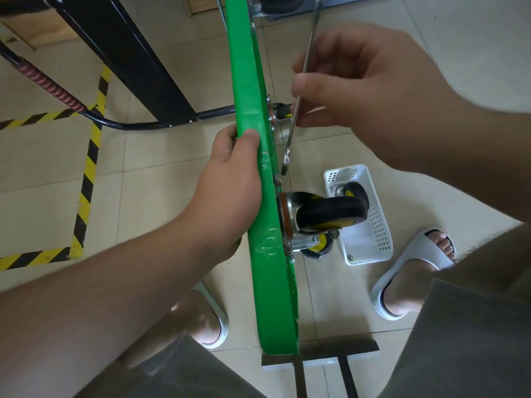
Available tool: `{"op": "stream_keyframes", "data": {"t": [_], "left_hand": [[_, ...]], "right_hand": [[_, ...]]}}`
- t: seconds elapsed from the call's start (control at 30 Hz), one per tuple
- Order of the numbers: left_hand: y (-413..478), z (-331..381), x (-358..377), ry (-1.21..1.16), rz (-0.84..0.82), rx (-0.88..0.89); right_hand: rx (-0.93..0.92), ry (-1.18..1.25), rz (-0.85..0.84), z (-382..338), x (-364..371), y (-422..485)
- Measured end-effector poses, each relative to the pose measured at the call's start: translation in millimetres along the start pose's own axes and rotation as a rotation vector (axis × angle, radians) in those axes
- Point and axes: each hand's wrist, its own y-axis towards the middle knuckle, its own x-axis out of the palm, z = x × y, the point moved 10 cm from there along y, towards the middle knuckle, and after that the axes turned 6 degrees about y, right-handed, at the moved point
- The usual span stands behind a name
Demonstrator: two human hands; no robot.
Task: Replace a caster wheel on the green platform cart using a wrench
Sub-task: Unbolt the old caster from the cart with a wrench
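L hand (230, 179) grips cart (250, 90); R hand (359, 84) holds wrench (298, 96).

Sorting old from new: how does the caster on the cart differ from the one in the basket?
The cart caster is fixed to the green cart, sticking out sideways; the basket caster lies loose in the white basket. The first shows clearly; the second is partly hidden. Both have black tyres, yellow hubs.
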Motion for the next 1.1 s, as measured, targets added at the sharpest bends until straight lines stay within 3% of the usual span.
{"op": "stream_keyframes", "data": {"t": [0.2, 0.5, 0.87, 1.1], "left_hand": [[1, 0, -1, 0.014, 0.014, 0.015], [6, -4, 0, -0.019, -0.013, 0.009], [7, -6, 3, -0.030, -0.036, 0.008], [6, -4, 3, -0.008, -0.045, 0.025]], "right_hand": [[0.345, 0.216, 0.149, 51, -16, 15], [0.570, 0.263, 0.124, 86, 0, 8], [0.588, 0.277, 0.025, 93, 22, 13], [0.312, 0.177, -0.065, 38, 30, 15]]}}
